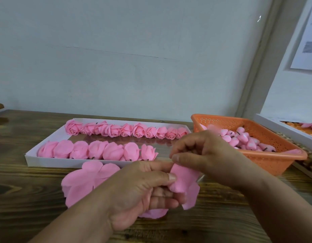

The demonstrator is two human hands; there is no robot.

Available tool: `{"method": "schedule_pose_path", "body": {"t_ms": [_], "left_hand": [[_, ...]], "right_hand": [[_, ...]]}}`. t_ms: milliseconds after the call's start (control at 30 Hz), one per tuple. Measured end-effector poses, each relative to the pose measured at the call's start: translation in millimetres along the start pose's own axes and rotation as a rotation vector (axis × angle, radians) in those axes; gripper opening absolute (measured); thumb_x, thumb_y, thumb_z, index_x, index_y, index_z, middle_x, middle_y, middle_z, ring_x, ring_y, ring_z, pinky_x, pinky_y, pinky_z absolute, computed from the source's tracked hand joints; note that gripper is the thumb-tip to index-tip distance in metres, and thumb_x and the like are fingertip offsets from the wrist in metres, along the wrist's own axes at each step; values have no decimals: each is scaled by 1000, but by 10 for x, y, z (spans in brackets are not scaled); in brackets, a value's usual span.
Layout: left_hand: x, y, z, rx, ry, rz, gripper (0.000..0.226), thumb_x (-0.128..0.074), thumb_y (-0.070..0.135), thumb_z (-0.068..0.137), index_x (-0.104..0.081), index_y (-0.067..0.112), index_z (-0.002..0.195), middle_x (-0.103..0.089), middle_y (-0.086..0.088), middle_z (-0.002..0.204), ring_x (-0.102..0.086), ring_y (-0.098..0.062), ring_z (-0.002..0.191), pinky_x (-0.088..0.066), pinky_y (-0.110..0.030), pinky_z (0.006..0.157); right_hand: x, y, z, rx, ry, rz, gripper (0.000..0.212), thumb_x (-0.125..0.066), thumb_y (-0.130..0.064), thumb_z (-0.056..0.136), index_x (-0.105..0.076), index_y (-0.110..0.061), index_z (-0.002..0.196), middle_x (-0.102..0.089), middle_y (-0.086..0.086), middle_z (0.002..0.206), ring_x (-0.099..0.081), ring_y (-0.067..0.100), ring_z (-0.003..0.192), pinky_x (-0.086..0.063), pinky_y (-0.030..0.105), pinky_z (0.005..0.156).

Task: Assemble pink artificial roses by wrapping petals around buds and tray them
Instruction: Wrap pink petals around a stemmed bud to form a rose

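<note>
A flat pink petal sheet (81,183) lies on the wooden table in front of me. My left hand (139,195) grips its right part, thumb on a folded petal (182,179). My right hand (206,155) pinches the top of that folded petal from above; whether a bud is inside cannot be told. Behind stands a white tray (31,156) with two rows of finished pink roses (127,130). An orange basket (274,162) at the right holds several pink buds (242,139).
A white box (267,121) with orange and pink pieces sits at the far right, partly cut off. A pale wall rises right behind the table (20,199). The tray's front row ends near its middle, leaving bare tray floor at its right.
</note>
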State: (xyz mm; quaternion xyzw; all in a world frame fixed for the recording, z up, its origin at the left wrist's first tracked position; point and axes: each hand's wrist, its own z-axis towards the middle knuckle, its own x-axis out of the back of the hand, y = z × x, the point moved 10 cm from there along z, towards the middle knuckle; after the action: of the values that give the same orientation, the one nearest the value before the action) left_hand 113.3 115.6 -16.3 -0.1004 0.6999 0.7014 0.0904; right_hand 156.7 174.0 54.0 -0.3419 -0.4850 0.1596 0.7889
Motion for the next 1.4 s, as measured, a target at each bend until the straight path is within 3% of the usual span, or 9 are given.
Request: {"method": "schedule_pose_path", "body": {"t_ms": [133,233,333,533,600,800,967,1233,1400], "left_hand": [[-8,-11,-15,14,-13,-2,23,-62,12,68,-79,26,75,-71,-9,68,-71,-19,68,-57,-25,66],[25,-42,-20,42,18,-28,33,-65,11,68,-71,7,100,-69,-15,71,-71,-24,67,-57,-27,62],[81,-42,-37,43,86,-47,37,-65,5,76,-56,6,112,-65,-20,70,-70,-29,65,-57,-27,55],[225,-69,-3,-19,194,-34,10,-57,3,90,-52,10,95,-66,-16,66,-71,-32,71,-54,-24,51],[263,-68,16,-52,238,-27,7,-57,4,90,-56,11,91,-68,-17,68,-72,-31,71,-53,-24,52],[352,-10,29,-132,326,8,22,-59,9,89,-72,24,84,-73,-19,86,-73,-29,74,-54,-24,56],[386,24,31,-198,367,4,23,-64,6,85,-66,19,104,-74,-18,87,-73,-29,75,-57,-26,60],[413,54,18,-219,407,115,20,-67,7,82,-69,22,96,-69,-7,62,-58,-10,48,-40,-16,40],[446,-1,25,-155,407,207,18,-67,18,85,-69,34,94,-53,3,50,-45,-5,44,-33,-14,40]], "right_hand": [[-28,23,33,-36,-115,33,7,-66,-12,84,-72,-12,80,-68,12,82,-61,21,71,-50,34,63],[-43,-22,73,-29,-126,40,5,-67,-15,80,-72,-12,79,-68,16,85,-62,30,77,-51,41,70],[-42,12,97,-70,-89,82,10,-70,-6,78,-72,-13,71,-69,17,79,-59,21,70,-48,42,69],[12,127,91,-166,75,148,19,-70,6,72,-68,-12,65,-62,7,57,-55,11,53,-44,21,48],[27,166,95,-197,128,139,23,-69,8,72,-67,-14,66,-58,-4,50,-53,9,49,-43,21,44],[76,209,160,-243,220,114,29,-63,11,72,-64,-14,58,-55,-6,42,-53,9,40,-45,25,41],[96,292,197,-287,266,139,32,-62,11,72,-63,-13,53,-58,-2,43,-54,11,39,-42,22,39],[52,323,222,-315,248,175,32,-59,14,72,-62,-11,53,-58,2,42,-54,19,39,-44,23,37],[36,328,248,-345,204,107,30,-56,14,72,-62,-10,55,-58,6,42,-52,21,36,-43,22,35]]}}
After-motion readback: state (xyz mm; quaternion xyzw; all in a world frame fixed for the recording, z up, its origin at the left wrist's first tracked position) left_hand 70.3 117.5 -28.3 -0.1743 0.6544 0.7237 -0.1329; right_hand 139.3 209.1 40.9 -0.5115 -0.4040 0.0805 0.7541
